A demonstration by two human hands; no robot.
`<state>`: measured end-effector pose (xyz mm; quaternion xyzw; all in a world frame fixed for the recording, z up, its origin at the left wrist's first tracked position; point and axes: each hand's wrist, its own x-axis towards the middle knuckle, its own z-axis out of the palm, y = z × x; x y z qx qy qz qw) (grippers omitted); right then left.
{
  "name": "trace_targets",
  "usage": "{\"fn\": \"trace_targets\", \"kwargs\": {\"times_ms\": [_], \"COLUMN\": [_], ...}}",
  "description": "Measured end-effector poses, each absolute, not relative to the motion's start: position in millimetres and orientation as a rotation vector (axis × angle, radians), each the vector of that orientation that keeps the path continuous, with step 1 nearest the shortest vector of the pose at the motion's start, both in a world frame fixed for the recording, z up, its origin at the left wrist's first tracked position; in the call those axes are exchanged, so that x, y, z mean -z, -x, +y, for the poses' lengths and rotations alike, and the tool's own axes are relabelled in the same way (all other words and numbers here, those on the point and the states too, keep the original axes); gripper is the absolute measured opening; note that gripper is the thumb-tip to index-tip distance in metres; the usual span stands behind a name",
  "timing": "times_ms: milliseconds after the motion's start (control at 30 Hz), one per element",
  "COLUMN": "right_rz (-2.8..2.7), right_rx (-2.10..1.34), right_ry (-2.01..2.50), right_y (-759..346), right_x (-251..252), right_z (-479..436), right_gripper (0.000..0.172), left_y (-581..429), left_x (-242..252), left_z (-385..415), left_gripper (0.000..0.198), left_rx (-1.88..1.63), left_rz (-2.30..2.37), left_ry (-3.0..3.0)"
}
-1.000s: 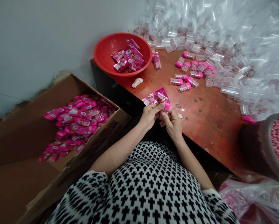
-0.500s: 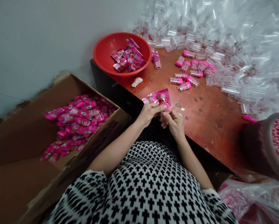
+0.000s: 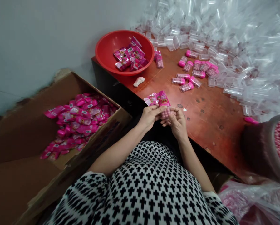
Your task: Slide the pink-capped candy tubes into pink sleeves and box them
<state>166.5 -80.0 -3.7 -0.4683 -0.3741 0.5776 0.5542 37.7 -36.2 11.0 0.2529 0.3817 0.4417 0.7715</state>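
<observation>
At the table's near edge, both hands are closed on one small clear bottle of pink candy balls, with a printed pink sleeve over its upper end. My left hand pinches the sleeve and bottle from the left, thumb on top. From the right, my right hand grips the lower end between thumb and fingers. Another shiny pink sleeve shows just beyond my left fingers; whether it is held or lies on the table I cannot tell.
A red bowl holds pink sleeves. Several pink-capped candy bottles lie on the wooden table, before a heap of clear empty tubes. An open carton of sleeved bottles stands left; a candy bucket stands right.
The sleeve between my hands has tilted, and more of the candy-filled bottle now shows below it. My right fingers have shifted around the bottle's lower end.
</observation>
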Motion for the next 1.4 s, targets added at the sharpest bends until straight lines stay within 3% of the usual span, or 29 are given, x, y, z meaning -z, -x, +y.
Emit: {"fn": "trace_targets", "kwargs": {"times_ms": [200, 367, 500, 633, 900, 1067, 1400], "right_rz": [-0.840, -0.838, -0.883, -0.920, -0.995, -1.006, -0.934], "right_rx": [-1.337, -1.364, -1.406, -1.350, -1.297, -1.268, -1.120], "right_ry": [1.090, 1.101, 1.112, 1.186, 1.275, 1.308, 1.277], "right_y": [-165.9, -159.3, -155.2, -156.8, -159.6, -164.6, -148.2], "right_x": [5.7, 2.5, -2.6, -1.0, -1.4, -4.9, -1.7], "right_z": [-84.8, -75.4, -71.9, -71.0, -72.1, -68.2, -44.6], "right_gripper": [0.032, 0.035, 0.030, 0.026, 0.024, 0.023, 0.032], "left_y": [-37.9, -29.6, 14.1, 50.0, 6.2, -3.0, -15.4], "left_x": [-11.5, -15.0, -19.9, -10.1, 29.1, 42.8, 39.8], "left_z": [-47.9, -59.2, -54.2, -40.3, 7.7, 21.4, 12.0], "left_gripper": [0.030, 0.030, 0.036, 0.061, 0.031, 0.020, 0.019], "left_rx": [-0.915, -0.934, -1.351, -1.672, -1.033, -1.015, -1.304], "left_rz": [0.794, 0.736, 0.825, 1.039, 1.505, 1.590, 1.511], "left_ry": [-0.524, -0.565, -0.447, -0.553, -2.001, -2.058, -1.920]}}
